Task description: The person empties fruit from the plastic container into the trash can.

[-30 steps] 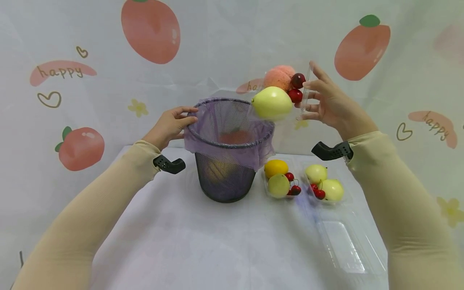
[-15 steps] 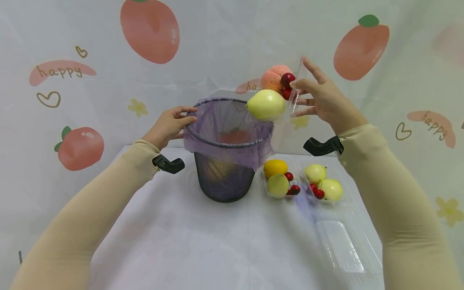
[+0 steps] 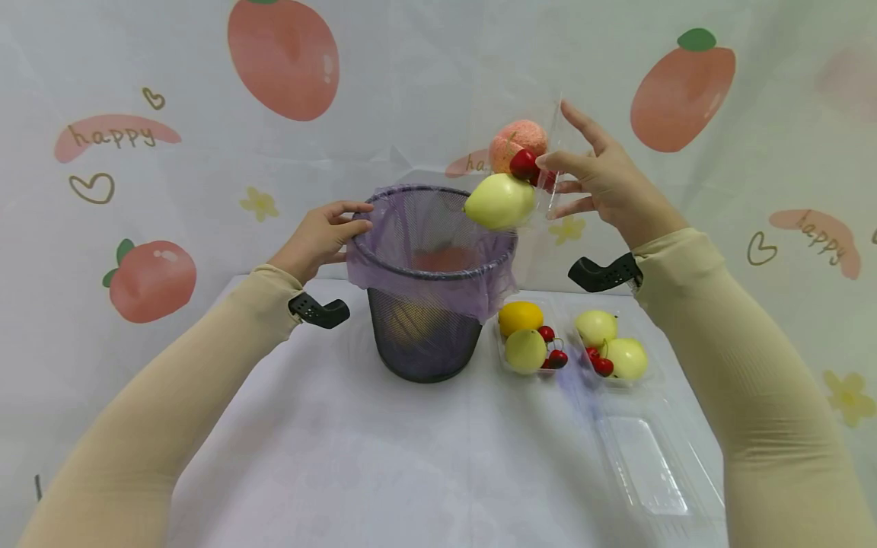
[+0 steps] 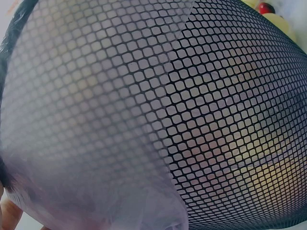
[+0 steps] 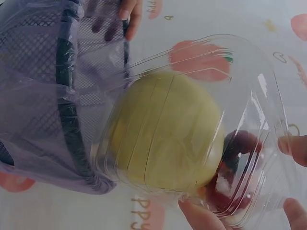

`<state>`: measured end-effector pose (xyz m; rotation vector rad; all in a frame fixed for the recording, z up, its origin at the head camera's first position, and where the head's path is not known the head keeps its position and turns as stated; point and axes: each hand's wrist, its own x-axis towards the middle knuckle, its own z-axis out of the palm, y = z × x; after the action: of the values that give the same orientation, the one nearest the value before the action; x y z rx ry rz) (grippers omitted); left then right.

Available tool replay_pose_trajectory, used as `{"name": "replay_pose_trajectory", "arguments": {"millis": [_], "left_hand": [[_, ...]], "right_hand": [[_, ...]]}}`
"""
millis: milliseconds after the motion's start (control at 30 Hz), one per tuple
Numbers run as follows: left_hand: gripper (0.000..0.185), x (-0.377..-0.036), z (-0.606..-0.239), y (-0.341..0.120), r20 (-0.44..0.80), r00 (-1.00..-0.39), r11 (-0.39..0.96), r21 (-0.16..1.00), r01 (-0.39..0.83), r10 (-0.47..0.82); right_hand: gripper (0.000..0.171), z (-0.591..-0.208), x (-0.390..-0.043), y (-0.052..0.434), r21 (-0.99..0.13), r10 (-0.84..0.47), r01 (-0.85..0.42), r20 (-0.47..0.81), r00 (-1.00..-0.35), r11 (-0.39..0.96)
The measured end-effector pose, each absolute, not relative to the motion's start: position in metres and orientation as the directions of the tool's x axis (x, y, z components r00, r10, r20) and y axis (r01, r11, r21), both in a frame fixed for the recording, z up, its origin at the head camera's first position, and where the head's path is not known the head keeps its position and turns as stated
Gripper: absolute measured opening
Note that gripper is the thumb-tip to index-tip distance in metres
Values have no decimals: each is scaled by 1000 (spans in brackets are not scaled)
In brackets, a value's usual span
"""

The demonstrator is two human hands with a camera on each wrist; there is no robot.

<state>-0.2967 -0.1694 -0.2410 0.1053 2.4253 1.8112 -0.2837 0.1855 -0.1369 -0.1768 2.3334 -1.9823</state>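
Note:
My left hand [image 3: 322, 237] grips the rim of a mesh wastebasket [image 3: 428, 335] lined with a purple plastic bag [image 3: 438, 285]. Yellowish shapes show dimly through its mesh. Above the basket's right side, my right hand [image 3: 610, 175] holds a clear plastic box [image 5: 271, 120] by its edge, tilted toward the opening. Inside the box are a peach [image 3: 517, 143], a pale yellow-green pear-like fruit [image 3: 500, 202] and dark red cherries [image 3: 524, 164]. In the right wrist view the yellow-green fruit lies against the clear wall nearest the bag, with the cherries beside the fingers.
Right of the basket stand two clear boxes of fruit: one has a lemon [image 3: 521, 318], a green fruit [image 3: 526, 351] and cherries, the other pale yellow fruits [image 3: 626, 358] and cherries. A clear plastic lid [image 3: 647, 464] lies nearer on the white table [image 3: 384, 464].
My right hand has moved left with the box, and the box tips further toward the basket. The cherries have shifted left inside it. My left hand stays on the rim.

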Motion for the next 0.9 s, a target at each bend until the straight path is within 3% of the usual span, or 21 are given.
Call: {"name": "replay_pose_trajectory", "arguments": {"millis": [367,900], "left_hand": [[45,-297,-241,-168,-46,-991,291,957,-6,128],[45,-299,-242,-170,-42,-992,294,956,-4,123]], "right_hand": [[82,-133,-283,182,-941,-128,-115,78,-989,318],[85,-126,-281,169,-913,-155,-158,106,-982,376]]}}
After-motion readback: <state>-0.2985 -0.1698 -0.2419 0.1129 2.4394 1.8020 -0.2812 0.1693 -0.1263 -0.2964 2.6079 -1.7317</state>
